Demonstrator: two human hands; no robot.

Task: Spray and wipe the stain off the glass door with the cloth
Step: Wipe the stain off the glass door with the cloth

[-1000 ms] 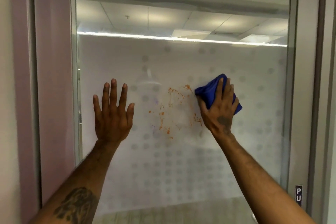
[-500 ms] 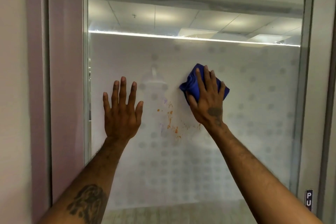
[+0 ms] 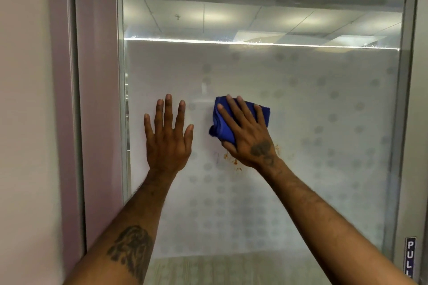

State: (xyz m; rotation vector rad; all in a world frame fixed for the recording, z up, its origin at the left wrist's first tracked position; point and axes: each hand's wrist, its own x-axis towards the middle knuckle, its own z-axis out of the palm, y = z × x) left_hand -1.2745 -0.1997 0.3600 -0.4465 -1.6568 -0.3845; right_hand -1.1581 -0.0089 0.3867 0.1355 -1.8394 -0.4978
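The glass door [image 3: 312, 122] has a frosted dotted film over its lower part. My right hand [image 3: 247, 134] presses a folded blue cloth [image 3: 225, 122] flat against the glass, fingers spread over it. Orange stain specks [image 3: 234, 162] show just below and beside that hand; part of the stain is hidden under it. My left hand [image 3: 168, 136] lies flat on the glass to the left, fingers straight and spread, holding nothing. No spray bottle is in view.
A metal door frame [image 3: 403, 146] runs down the right side with a small "PULL" label [image 3: 410, 257]. On the left stands a pale wall [image 3: 27, 122] and a pinkish frame post [image 3: 97, 99]. Ceiling lights show through the clear upper glass.
My right hand has slid the cloth leftward and down across the stain. Much of the orange smear is gone from the glass. My left hand stays flat in place.
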